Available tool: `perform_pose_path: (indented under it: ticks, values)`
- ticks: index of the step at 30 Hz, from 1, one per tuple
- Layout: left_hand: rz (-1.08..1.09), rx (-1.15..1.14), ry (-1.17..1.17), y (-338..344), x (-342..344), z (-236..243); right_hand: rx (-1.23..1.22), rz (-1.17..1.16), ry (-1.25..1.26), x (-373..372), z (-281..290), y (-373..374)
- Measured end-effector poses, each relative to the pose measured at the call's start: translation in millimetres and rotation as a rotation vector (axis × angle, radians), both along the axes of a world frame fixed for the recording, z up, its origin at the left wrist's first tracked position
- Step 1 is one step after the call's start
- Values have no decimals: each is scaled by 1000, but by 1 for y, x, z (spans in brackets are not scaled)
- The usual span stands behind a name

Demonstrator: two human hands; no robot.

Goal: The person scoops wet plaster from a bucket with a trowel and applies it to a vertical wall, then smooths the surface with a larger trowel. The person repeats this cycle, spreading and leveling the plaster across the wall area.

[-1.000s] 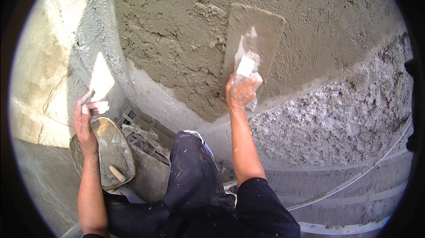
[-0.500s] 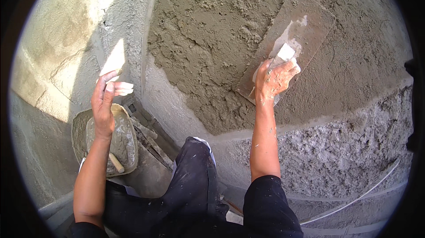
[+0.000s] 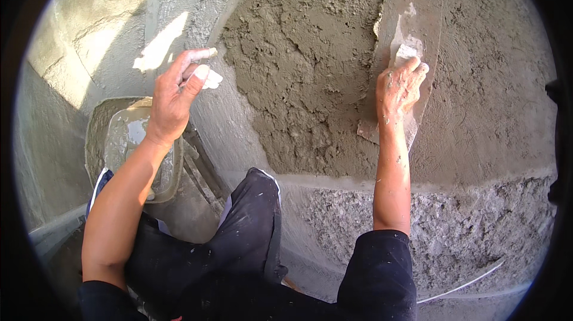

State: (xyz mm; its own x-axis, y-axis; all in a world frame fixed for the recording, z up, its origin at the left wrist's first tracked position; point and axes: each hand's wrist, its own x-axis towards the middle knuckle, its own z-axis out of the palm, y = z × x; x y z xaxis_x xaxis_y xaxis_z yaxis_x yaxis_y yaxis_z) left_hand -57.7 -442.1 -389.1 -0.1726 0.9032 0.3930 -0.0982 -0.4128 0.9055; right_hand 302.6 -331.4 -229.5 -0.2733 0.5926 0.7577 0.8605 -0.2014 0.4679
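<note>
My right hand (image 3: 397, 91), spattered with mortar, is wrapped round the handle of a long rectangular plastering trowel (image 3: 425, 16). The trowel's blade lies against a rough grey-brown layer of wet mortar (image 3: 298, 82) on the wall. Right of the blade the mortar looks smoother; to its left it is lumpy and cracked. Off to the left, my left hand (image 3: 173, 97) hovers in front of the wall beside the mortar's left edge. Its fingers are bent but apart, with pale residue on the tips, and nothing shows between them.
Below my left forearm stands a mortar tub (image 3: 95, 142) with wet grey mix inside, partly hidden by the arm. Rough, bare wall (image 3: 471, 219) runs under the mortar's lower edge. A thin white cable (image 3: 471, 282) lies at the lower right. My bent knee (image 3: 253, 195) is close to the wall.
My right hand has shifted right with the trowel, whose blade is now turned more upright. My left hand has moved up and to the right. The view has shifted a little.
</note>
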Motion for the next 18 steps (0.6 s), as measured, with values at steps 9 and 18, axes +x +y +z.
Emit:
perform_pose_path:
  ticks: [9, 18]
  values:
    - [-20, 85, 9, 12, -3, -13, 34, -145, -185, -38, 192, 51]
    - [-37, 73, 38, 13, 3, -20, -219, 78, -377, -19, -1, 15]
